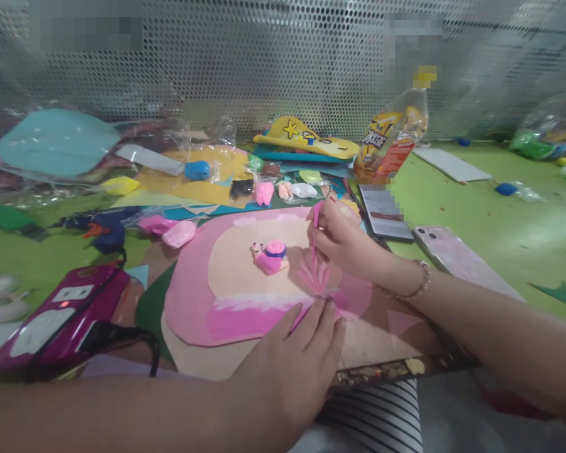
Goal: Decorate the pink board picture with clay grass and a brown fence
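Observation:
My right hand (337, 229) pinches a slim pink stick-like tool (316, 217), held nearly upright. Its tip is over a pink leaf-like shape (315, 275) on the layered pink and cream paper picture (188, 283); I cannot tell whether it touches. Below that shape my left hand (297, 358) lies flat on the lower edge of the picture, fingers stretched out. A bit of deep pink shows between those fingers, too hidden to name. Left of the leaf-like shape sits a small pink clay snail (270, 256) with a blue-banded shell.
Wrapped clay lumps (264, 192), a yellow paper cutout (306, 138) and a snack bag (391, 135) lie behind the picture. Two phones, one lit (387, 214) and one pale-cased (462, 261), are at right. A magenta device (61, 314) with a black cord is at left.

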{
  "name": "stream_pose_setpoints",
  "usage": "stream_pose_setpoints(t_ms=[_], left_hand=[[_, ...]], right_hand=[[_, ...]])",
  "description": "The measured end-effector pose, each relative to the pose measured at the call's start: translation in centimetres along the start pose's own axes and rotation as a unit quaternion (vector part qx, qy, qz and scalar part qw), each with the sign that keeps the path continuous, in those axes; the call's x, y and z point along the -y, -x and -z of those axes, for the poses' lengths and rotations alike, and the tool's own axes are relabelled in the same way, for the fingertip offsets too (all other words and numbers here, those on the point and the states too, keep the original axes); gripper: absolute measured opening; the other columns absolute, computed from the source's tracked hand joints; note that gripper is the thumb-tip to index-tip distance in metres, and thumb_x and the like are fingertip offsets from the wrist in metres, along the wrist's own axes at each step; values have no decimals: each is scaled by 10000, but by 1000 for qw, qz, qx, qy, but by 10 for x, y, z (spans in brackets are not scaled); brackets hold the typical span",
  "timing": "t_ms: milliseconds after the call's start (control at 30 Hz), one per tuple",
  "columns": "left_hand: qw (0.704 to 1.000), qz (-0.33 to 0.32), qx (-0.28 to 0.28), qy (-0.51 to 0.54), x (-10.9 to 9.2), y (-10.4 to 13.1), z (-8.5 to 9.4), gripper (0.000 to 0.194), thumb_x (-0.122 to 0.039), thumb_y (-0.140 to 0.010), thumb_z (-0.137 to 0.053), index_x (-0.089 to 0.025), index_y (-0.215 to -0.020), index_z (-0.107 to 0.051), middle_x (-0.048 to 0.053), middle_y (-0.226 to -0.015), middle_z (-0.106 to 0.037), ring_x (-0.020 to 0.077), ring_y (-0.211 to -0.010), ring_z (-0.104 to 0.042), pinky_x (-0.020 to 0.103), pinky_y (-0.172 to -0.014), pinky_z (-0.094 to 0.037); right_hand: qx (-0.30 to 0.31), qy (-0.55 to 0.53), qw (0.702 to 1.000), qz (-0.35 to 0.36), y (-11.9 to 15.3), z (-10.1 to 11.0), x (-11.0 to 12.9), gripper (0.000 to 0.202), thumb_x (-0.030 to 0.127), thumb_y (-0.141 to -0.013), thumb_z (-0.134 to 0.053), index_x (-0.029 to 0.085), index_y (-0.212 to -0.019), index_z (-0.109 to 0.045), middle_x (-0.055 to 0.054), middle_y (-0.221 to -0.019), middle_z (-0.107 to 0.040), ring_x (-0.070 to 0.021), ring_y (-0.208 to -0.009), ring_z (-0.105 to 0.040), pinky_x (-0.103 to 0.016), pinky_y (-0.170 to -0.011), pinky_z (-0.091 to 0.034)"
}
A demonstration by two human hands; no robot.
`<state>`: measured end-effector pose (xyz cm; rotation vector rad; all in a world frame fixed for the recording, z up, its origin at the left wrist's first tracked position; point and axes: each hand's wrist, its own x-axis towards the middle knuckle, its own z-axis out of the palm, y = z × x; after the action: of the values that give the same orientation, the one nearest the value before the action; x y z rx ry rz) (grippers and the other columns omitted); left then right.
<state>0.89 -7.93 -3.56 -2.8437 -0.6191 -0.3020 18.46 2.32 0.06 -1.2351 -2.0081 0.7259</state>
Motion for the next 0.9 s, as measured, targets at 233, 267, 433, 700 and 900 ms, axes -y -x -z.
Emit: stream_pose_setpoints(t_ms=[233,267,433,700,900], left_hand=[[1000,-5,6,-7,0,0,2,496,-288,-902,-354,-56,-1338,-401,158,-1374,-457,286,-1291,-352,417,-1024,-219],[1000,-6,6,-10,0,0,3,493,-283,-903,-353,-56,-1337,-403,157,-1372,-460,285,-1290,-354,417,-1024,-220],[1000,-10,3,-18,1,-1,4,511,-311,-910,-348,-45,-1344,-387,164,-1371,-459,290,-1291,-357,419,-1027,-225],[1000,-8,13,-15,1,-1,5,515,-336,-924,-329,-42,-1343,-388,166,-1366,-463,293,-1282,-376,422,-1032,-210],[999,-10,7,-31,1,1,5,525,-321,-916,-360,-14,-1342,-382,194,-1385,-429,318,-1303,-338,446,-1047,-195]], right_hand=[[8,-2,1000,6,1,-1,-2,150,128,-845,-395,233,-837,-288,70,-633,-403,-86,-482,-405,-232,-464,-297],[9,-1,1000,4,2,-1,-2,154,126,-846,-396,233,-835,-286,71,-629,-400,-87,-482,-406,-233,-463,-299],[21,-5,1000,13,3,-1,0,176,105,-845,-402,235,-834,-283,71,-624,-393,-86,-476,-422,-228,-449,-314],[-19,39,997,60,4,11,3,41,162,-883,-416,198,-896,-400,40,-660,-467,-93,-555,-466,-231,-504,-345],[92,-27,995,3,8,28,13,342,102,-823,-479,166,-1159,-481,95,-527,-404,-75,-449,-397,-210,-446,-310]])
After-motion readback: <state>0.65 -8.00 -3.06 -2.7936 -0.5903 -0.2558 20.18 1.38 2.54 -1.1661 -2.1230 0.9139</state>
